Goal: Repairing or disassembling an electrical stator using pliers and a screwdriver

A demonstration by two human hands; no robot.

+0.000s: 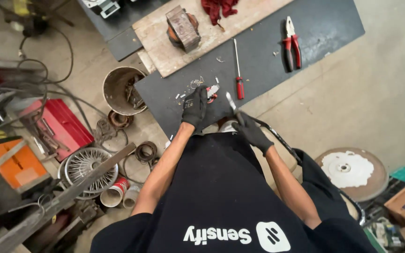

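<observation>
One dark counter carries a wooden board, red-handled pliers and a red-handled screwdriver, well apart from both gloved hands. At its near edge the left hand is closed on a small red and silver part. Just beside it, the right hand grips a thin metal tool trailing a black hose.

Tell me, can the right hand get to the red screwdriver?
Probably yes. The red screwdriver lies just beyond the right hand on the dark board, nothing between, though that hand already holds a thin metal tool.
</observation>
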